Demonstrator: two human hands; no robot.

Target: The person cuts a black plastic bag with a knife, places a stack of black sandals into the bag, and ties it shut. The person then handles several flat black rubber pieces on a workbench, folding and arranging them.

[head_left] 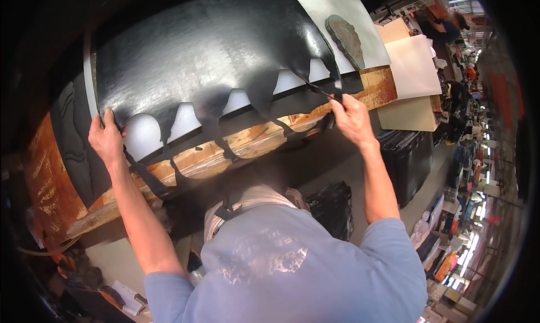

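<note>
While the black sheet [208, 53] lies across the wooden bench [225, 154], the left hand [106, 137] pinches its left edge; the right hand [351, 119] is closed on a cut strip [323, 91] at its right.

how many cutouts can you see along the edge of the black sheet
5 cutouts in a row along the sheet edge, from beside the left hand to near the right hand. More may be hidden.

A single head-worn fisheye view looks steeply down from above the person's chest, facing forward over the wooden tabletop [225, 154]. It sits close: forearms rise from the lower edge, straight edges bow near the rim, and a cluttered aisle [472, 199] curves along the right.
</note>
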